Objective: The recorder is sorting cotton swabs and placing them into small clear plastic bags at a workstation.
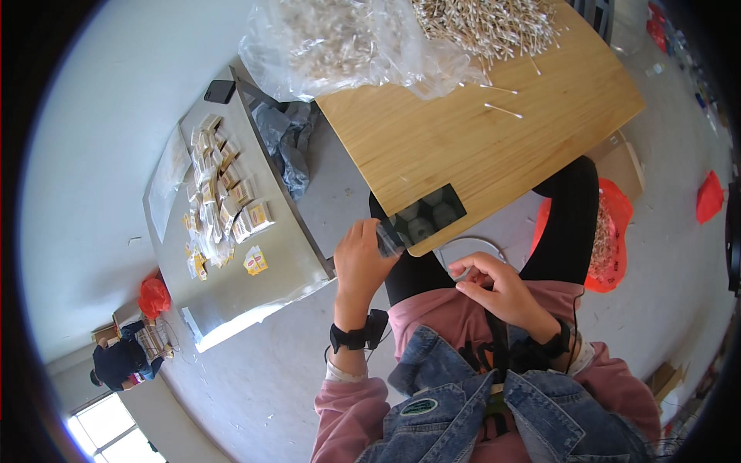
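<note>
My left hand is closed at the near left corner of the wooden table. Between its fingers is a small see-through piece of plastic, its exact form hard to make out. Beside it, a dark glossy rectangle, like a phone or tablet screen, lies at the table's edge. My right hand hovers over my lap, thumb and fingers apart and slightly curled, with nothing visible in it. On the table's far side are a heap of loose cotton swabs and a large clear bag full of swabs.
A side table on the left carries many small packets and a black phone. Below the wooden table's right side stands a red bag with swabs inside. Another person bends over at the far left.
</note>
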{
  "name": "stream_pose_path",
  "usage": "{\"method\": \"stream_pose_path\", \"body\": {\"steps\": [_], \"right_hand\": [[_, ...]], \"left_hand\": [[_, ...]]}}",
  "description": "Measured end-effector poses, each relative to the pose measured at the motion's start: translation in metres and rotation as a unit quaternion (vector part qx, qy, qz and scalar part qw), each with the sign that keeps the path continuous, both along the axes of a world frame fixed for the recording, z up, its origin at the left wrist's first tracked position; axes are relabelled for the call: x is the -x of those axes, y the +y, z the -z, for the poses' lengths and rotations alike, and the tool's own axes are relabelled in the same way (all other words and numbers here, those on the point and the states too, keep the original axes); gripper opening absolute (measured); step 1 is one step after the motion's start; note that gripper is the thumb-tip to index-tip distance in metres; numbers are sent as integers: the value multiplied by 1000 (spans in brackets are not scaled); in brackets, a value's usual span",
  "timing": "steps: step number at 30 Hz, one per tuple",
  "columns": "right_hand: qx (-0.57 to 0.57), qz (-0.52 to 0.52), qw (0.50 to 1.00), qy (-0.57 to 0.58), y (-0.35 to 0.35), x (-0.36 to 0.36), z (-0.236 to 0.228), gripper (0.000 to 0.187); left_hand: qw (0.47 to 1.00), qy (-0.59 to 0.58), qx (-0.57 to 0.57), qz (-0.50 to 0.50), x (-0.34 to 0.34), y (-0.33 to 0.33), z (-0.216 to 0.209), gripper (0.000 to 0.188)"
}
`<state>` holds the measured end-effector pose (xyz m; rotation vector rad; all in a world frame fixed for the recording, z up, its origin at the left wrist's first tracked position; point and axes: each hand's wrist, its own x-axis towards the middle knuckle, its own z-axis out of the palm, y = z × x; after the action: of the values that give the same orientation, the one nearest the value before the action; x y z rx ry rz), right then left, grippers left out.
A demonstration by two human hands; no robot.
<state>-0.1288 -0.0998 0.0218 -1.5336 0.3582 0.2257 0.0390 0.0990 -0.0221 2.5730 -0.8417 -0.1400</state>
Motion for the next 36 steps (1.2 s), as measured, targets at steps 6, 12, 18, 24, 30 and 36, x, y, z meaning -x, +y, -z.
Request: {"method": "stream_pose_path", "body": {"steps": [6, 12, 18, 24, 30, 36], "right_hand": [[-17, 11, 1000, -17, -6, 0, 5, 27], [-25, 48, 999, -2, -25, 9, 15, 29], [-16, 57, 998, -18, -42, 9, 32, 27], [30, 70, 997, -5, -58, 4, 23, 27], [32, 59, 998, 6, -67, 0, 24, 27], [47, 72, 996, 5, -82, -2, 22, 27]], "left_hand": [[993, 57, -99, 8, 0, -15, -5, 75], [997, 48, 42, 37, 8, 7, 3, 90], [993, 43, 97, 58, 14, 3, -4, 81], [991, 39, 66, 106, 8, -12, -8, 80], [990, 47, 11, 129, 6, -2, -20, 81], [986, 38, -5, 164, -1, -9, -23, 77]]}}
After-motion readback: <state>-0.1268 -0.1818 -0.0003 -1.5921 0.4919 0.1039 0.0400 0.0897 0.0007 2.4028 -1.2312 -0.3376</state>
